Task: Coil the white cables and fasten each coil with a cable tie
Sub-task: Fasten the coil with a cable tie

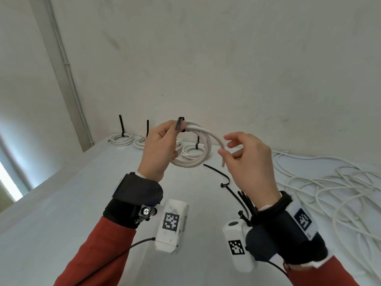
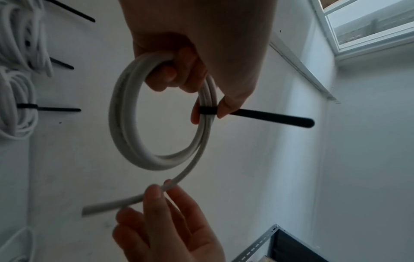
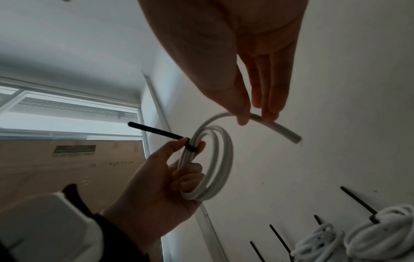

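- Left hand (image 1: 158, 149) grips white cable coil (image 1: 189, 164), pinching black cable tie (image 1: 179, 124) at its 12 o'clock.
- Right hand (image 1: 249, 162) pinches loose end (image 1: 223, 163) at 3 o'clock.
- Box label (image 3: 74, 150) unreadable.

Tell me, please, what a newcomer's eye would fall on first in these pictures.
The left hand holds a white cable coil above the table, pinching the black cable tie around it. The right hand pinches the coil's free end. Three tied coils lie at the table's far edge.
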Motion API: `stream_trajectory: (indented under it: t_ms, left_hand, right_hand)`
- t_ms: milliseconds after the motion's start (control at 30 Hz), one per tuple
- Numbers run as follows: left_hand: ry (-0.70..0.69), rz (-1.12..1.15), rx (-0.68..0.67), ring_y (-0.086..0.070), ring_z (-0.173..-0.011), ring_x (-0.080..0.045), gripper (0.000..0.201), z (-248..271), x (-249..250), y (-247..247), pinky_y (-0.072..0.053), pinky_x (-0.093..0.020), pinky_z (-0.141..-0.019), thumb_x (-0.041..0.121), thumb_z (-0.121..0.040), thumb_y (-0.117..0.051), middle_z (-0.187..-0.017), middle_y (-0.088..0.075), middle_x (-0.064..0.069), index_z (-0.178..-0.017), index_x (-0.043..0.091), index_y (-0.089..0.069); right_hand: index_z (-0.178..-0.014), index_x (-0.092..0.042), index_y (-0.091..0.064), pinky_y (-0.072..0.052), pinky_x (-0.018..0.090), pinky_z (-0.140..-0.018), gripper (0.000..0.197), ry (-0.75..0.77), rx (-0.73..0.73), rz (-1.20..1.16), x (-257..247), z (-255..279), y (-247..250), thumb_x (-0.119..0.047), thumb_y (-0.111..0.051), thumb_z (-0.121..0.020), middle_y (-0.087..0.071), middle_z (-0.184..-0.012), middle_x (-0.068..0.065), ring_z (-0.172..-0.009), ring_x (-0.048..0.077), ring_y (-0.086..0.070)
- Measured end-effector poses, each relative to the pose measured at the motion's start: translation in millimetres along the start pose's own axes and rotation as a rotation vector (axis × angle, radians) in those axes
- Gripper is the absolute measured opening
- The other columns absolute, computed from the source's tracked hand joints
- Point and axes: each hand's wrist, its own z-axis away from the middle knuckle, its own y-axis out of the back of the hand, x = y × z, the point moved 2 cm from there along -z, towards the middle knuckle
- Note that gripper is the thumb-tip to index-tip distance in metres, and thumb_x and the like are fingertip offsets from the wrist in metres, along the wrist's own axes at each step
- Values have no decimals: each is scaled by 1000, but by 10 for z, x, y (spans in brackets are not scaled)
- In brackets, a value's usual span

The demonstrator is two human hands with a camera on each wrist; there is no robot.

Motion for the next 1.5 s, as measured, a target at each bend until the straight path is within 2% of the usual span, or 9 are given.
stream_trajectory:
  t_ms: [200, 400, 567, 733, 833, 933, 1167, 1300, 1500]
  left_hand:
    - [77, 95, -123, -24, -46, -8, 49, 69, 11, -135, -30, -24, -52, 21, -97, -48, -51, -23, 10, -50, 28, -62]
    - [-83, -19, -91, -43, -55, -1, 27, 139, 22, -233, -37, -19, -64, 21, -100, -43, -52, -49, 19, -80, 23, -61]
    - [-153, -51, -84, -40, -58, -3, 22, 98, -21, -193, -38, -22, -63, 24, -99, -46, -58, -44, 17, -85, 24, -63]
    - [-121, -16, -118, -34, -52, -5, 31, 87, -3, -181, -38, -15, -56, 22, -98, -48, -52, -35, 16, -72, 29, -62]
    - [-89, 22, -142, -33, -51, -7, 24, 72, 13, -167, -37, -21, -57, 22, -99, -47, -51, -32, 11, -79, 19, -60]
    - [-70, 59, -164, -30, -52, -10, 31, 55, 9, -141, -36, -28, -60, 23, -99, -47, -53, -31, 8, -72, 26, -62]
    - [-3, 98, -158, -33, -53, -11, 27, 11, -40, -113, -37, -28, -60, 24, -98, -47, -55, -34, 5, -76, 21, -60]
    - [21, 69, -193, -33, -54, -10, 28, 4, -110, -122, -35, -24, -57, 23, -99, -45, -56, -32, 4, -75, 19, -57]
    - [243, 138, -152, -40, -60, -11, 24, 2, -400, -245, -37, -26, -64, 18, -102, -34, -66, -44, 1, -87, 11, -52]
  right_hand:
    - [-87, -18, -73, -58, 27, -71, 7, -107, 68, -266, 120, -49, -66, -13, -73, -83, -72, -75, -7, -67, 7, -70]
    - [-95, 3, -70, -56, 39, -88, 21, -413, -172, -944, 20, -39, -84, 5, -51, -86, -72, -92, 16, -86, 25, -68]
    - [-96, -4, -71, -54, 31, -86, 15, -323, -198, -781, -8, 14, -118, -6, -72, -81, -75, -89, 7, -86, 19, -71]
    - [-101, 1, -65, -56, 21, -76, 18, -313, -183, -816, 44, -14, -133, -4, -67, -84, -75, -86, 9, -78, 14, -71]
    - [-101, -1, -65, -53, 17, -74, 12, -263, -218, -822, 27, -20, -138, -5, -60, -90, -73, -81, 5, -75, 10, -70]
    - [-101, -4, -65, -50, 13, -71, 12, -230, -255, -770, 7, -25, -157, -7, -56, -94, -69, -73, -1, -70, 4, -66]
    - [-103, -12, -65, -52, 29, -82, 19, -213, -332, -631, 15, -42, -226, -6, -47, -98, -58, -73, -1, -76, 12, -57]
    - [-91, -20, -63, -55, 46, -85, 13, -197, -271, -503, 111, -33, -307, -15, -52, -96, -66, -78, 1, -79, 20, -66]
    - [-93, -14, -66, -61, 34, -64, 9, -356, -187, -494, 388, -75, -325, -7, -62, -91, -61, -82, 2, -62, 20, -69]
